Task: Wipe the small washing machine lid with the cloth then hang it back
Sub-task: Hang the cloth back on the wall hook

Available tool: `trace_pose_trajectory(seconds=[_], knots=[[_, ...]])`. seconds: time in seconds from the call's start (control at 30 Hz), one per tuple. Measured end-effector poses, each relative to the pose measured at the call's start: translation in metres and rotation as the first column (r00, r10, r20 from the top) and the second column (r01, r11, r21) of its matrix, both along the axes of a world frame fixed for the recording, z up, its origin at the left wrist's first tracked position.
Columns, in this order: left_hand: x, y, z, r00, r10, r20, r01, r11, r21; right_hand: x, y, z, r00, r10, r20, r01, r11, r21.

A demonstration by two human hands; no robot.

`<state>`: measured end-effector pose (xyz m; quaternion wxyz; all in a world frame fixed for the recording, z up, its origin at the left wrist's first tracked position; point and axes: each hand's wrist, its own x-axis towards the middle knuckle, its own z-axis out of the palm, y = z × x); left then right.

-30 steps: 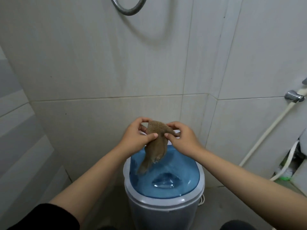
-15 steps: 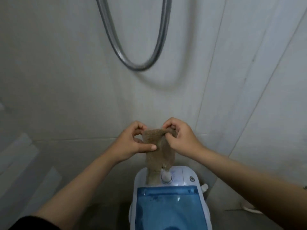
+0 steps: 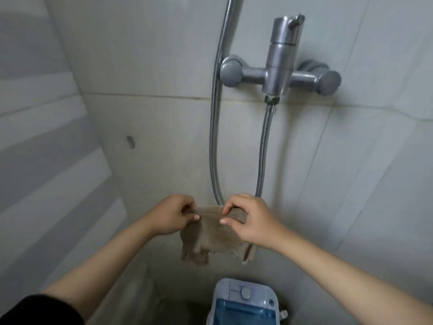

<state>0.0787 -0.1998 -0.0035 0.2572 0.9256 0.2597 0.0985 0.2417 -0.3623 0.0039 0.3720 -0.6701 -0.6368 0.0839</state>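
Pinching the top edge of the cloth (image 3: 212,233), the fingertips (image 3: 196,216) of the left hand (image 3: 169,214) and those of the right hand (image 3: 251,220) are closed on the fabric, thumbs in front. The cloth is stretched flat between the two hands and hangs down with a ragged lower edge, held in the air before the tiled wall (image 3: 164,113), above the washing machine (image 3: 244,301) and apart from it. Behind the hands the loop of the shower hose (image 3: 214,137) is seen, and the tap (image 3: 280,66) is fixed on the wall higher up.

Compared with half a second ago, the hands and cloth have been raised well clear of the machine, the cloth has been spread wider, and the tap has come into view. The blue lid (image 3: 244,314) is cut off by the bottom edge. The right side of the cloth is hidden behind the right hand, and the bottom of the hose loop behind the hands and cloth.
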Motion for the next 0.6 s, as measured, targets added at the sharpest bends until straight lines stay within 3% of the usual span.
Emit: trace_pose_trajectory(seconds=[0.2,0.33,0.43,0.6], knots=[[-0.044,0.014,0.076,0.967,0.127,0.22,-0.174,0.963,0.208,-0.042,0.036,0.067,0.925,0.066,0.375,-0.036,0.996,-0.085],[-0.08,0.046,0.094,0.947,0.064,0.315,-0.223,0.837,0.5,-0.072,0.08,0.094,0.83,0.053,0.555,0.011,0.994,-0.112],[-0.101,0.08,0.097,0.977,-0.052,0.208,-0.122,0.665,0.737,-0.087,0.119,0.099,0.796,0.065,0.602,-0.003,0.995,-0.103],[-0.112,0.14,0.091,0.999,-0.037,0.033,-0.008,0.548,0.836,-0.101,0.184,0.092,0.688,0.031,0.725,0.05,0.995,-0.089]])
